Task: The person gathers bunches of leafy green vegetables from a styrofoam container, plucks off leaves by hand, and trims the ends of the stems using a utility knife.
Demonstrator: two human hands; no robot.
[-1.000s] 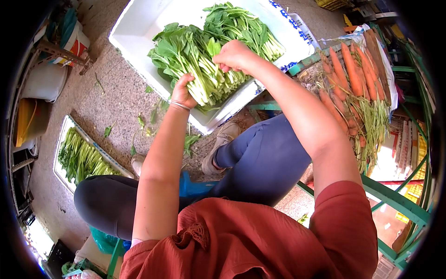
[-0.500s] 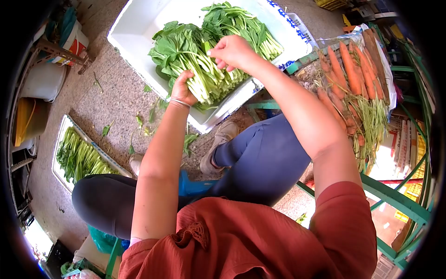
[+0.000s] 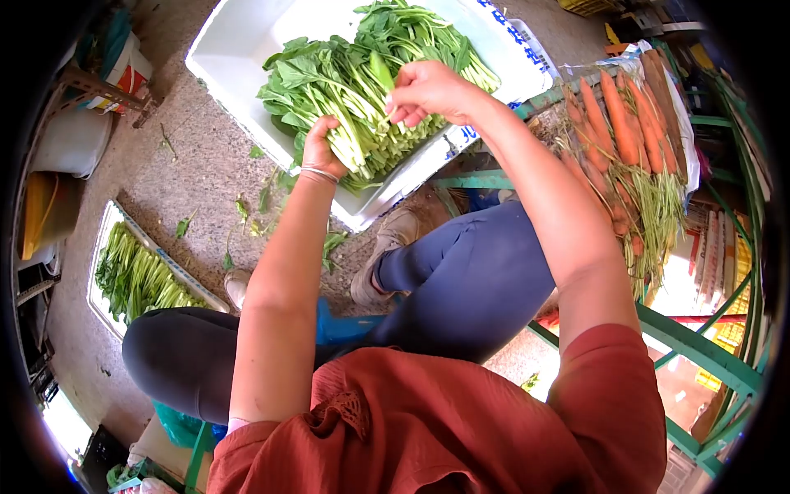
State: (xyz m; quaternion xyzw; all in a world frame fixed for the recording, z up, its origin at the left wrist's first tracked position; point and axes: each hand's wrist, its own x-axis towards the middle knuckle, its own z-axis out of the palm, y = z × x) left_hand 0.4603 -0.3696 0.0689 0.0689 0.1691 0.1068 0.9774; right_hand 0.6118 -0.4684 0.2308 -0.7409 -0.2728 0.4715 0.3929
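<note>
A white foam box [image 3: 237, 51] holds a thick pile of leafy greens [image 3: 329, 82] with pale green stalks. My left hand [image 3: 322, 150] is closed at the near left side of the pile, its thumb up and its fingers round a bunch of stalks; the bunch partly hides them. Over the middle of the greens, my right hand [image 3: 434, 92] pinches a single green leaf [image 3: 381, 72] by its stalk. That leaf points up and away from me.
On the floor at left stands a smaller white box [image 3: 185, 280] of greens. Carrots [image 3: 621, 123] with leafy tops lie on a stand at right, beside a green metal frame [image 3: 699, 350]. Loose leaves [image 3: 186, 224] litter the floor. My shoe [image 3: 395, 239] is close to the foam box.
My right hand has drawn slightly to the right, and the pinched leaf now stands clear above the pile. My left hand stays on the bunch, shifted only slightly.
</note>
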